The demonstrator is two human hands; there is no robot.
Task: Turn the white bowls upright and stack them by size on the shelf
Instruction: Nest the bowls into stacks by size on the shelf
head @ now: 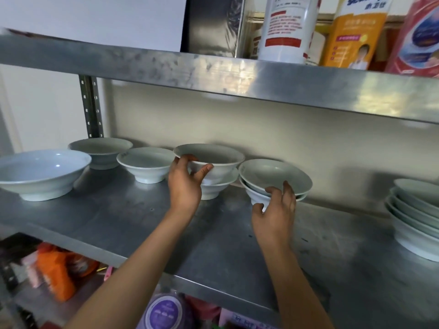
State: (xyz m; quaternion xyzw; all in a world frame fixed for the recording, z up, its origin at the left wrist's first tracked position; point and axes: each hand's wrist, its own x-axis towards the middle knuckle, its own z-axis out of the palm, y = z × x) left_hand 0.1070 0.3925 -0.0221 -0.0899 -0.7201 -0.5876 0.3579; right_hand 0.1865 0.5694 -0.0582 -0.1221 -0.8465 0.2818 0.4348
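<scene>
Because the bowls are meant to nest by size, the person is working with both hands on the middle shelf (147, 224), each hand handling a separate pair. The left hand (184, 184) is gripping the upper bowl (209, 154), thumb curled against its side and fingers hooked at the rim, and is holding it upright just over, or seated in, the lower bowl (219, 184) beneath; whether the two are touching is hard to tell. The right hand (275, 207) is pinching the tilted pair of bowls (273, 176), fingers over the rim and thumb under the foot, likely tipping them level or lifting them toward a stack.

Three single bowls are standing upright and apart at the left: the large bowl (40, 172) nearest the edge, the back bowl (99, 148) by the upright post, and the small bowl (145, 162) just beside the left hand. A finished stack (415, 214) is sitting well apart at the right, apparently serving as the gathering point for one size.

Bottles and cartons are crowding the top shelf (237, 77), so headroom for lifting is looking limited, and chipping rims seems the main risk
</scene>
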